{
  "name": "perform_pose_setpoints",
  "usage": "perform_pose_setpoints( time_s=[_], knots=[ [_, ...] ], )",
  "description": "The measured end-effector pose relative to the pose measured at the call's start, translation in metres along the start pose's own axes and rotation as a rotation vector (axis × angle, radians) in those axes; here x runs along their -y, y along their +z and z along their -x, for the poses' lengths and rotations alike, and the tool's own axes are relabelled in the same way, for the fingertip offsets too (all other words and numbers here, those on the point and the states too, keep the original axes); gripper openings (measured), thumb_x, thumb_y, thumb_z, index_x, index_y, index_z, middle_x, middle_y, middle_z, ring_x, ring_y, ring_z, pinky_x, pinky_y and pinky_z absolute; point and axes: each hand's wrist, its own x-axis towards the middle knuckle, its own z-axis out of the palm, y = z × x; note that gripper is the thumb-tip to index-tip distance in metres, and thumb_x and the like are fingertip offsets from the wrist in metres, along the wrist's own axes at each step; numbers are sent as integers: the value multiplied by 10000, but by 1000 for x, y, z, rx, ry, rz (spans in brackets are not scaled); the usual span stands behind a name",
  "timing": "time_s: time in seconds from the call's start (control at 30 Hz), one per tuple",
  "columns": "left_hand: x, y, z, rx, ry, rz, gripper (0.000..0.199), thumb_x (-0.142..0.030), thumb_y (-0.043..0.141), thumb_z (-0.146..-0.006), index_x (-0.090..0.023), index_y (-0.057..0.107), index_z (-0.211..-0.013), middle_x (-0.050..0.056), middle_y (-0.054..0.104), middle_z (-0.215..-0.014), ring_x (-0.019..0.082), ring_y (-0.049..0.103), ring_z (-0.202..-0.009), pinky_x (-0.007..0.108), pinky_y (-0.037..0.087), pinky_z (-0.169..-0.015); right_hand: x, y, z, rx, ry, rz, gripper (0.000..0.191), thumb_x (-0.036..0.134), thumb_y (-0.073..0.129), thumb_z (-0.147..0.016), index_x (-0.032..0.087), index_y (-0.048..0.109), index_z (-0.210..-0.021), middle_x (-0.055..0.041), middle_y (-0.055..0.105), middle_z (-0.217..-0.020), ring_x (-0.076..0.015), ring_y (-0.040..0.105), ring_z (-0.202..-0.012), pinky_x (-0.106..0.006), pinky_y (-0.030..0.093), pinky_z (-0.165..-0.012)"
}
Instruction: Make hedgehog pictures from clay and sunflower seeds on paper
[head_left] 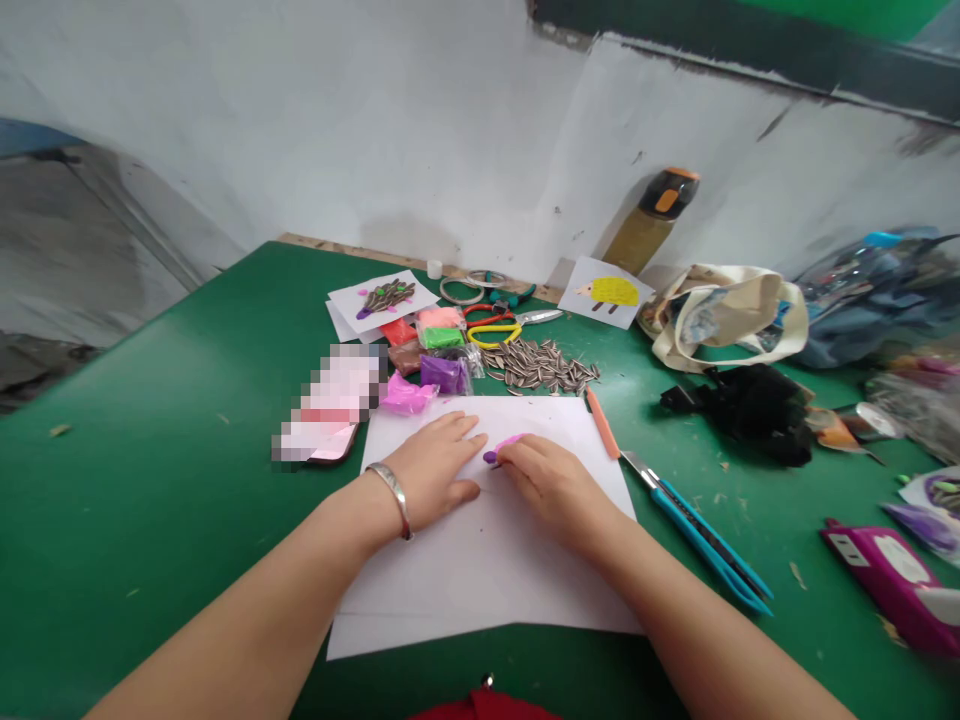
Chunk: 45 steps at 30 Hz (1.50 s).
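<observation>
White sheets of paper (480,570) lie in front of me on the green table. My left hand (435,475), with a silver bangle on the wrist, rests on the paper with its fingers stretched out. My right hand (551,490) has its fingers bent together on a small piece of pink clay (508,441) that is partly hidden under them. A purple clay lump (490,457) touches the pink piece at the fingertips. Just behind the paper are bags of purple clay (445,374) and pink clay (407,395), and a pile of sunflower seeds (536,366).
A phone (330,405) lies left of the paper. On the right are an orange tool (602,424) and a blue utility knife (709,540). Yellow-handled scissors (495,334), a hedgehog picture (606,292), a bottle (651,220) and a cloth bag (727,315) stand or lie farther back.
</observation>
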Motion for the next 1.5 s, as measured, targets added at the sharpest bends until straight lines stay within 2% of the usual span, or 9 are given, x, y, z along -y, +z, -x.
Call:
perform_pose_setpoints(
  time_s=[0.2, 0.4, 0.53, 0.63, 0.87, 1.03, 1.23, 1.5],
  knots=[
    [1, 2, 0, -24, 8, -12, 494, -333, 631, -782, -159, 530, -1234, 133, 491, -1352, 298, 403, -1272, 406, 334, -1041, 2, 5, -2, -120, 15, 128, 179, 135, 457, -917, 155, 635, -911, -83, 614, -862, -194, 526, -824, -337, 411, -750],
    [-1, 1, -1, 19, -27, 43, 521, -308, 627, -790, -136, 513, -1268, 150, 438, -1406, 307, 353, -1313, 411, 294, -1071, 1, 4, -1, -81, 24, 226, 169, 153, 486, -910, 168, 631, -824, -55, 598, -791, -186, 484, -796, -328, 350, -713],
    [-3, -1, -1, 79, -66, 47, 541, -292, 621, -800, -117, 494, -1297, 166, 386, -1445, 313, 298, -1352, 402, 251, -1097, 2, 10, -5, -91, 19, 255, 176, 129, 483, -898, 150, 617, -786, -68, 589, -790, -186, 460, -788, -324, 356, -721],
    [-3, 0, -2, 69, -54, 14, 530, -314, 622, -800, -142, 500, -1286, 146, 400, -1440, 305, 313, -1346, 401, 265, -1092, 4, 13, -7, -88, 8, 264, 200, 110, 470, -892, 142, 609, -751, -75, 578, -770, -190, 448, -774, -327, 366, -726],
    [-3, -1, -1, 54, -44, 31, 514, -310, 627, -794, -134, 515, -1265, 160, 416, -1425, 318, 327, -1334, 422, 288, -1081, 3, -2, -7, -86, 10, 107, 216, 138, 439, -918, 161, 625, -810, -70, 586, -774, -190, 476, -765, -326, 385, -718],
    [-4, -2, -2, 28, -27, 40, 468, -295, 622, -793, -152, 532, -1230, 144, 447, -1388, 313, 366, -1298, 422, 313, -1065, -5, -3, -13, -119, 50, 149, 192, 139, 481, -902, 172, 625, -778, -67, 582, -779, -191, 468, -776, -321, 363, -702],
    [-7, -6, -4, 54, -31, 103, 441, -256, 628, -781, -139, 557, -1201, 147, 461, -1342, 311, 371, -1270, 415, 285, -1083, -10, 3, -19, -16, -73, 253, 179, 141, 471, -916, 176, 630, -844, -54, 591, -821, -185, 440, -795, -322, 323, -704],
    [-8, -7, -4, 54, -28, 104, 406, -232, 619, -771, -156, 574, -1168, 129, 485, -1311, 304, 392, -1249, 413, 319, -1060, -12, -1, -18, 2, -141, 230, 183, 189, 470, -934, 185, 646, -884, -46, 606, -808, -183, 444, -807, -322, 296, -691]
  ],
)
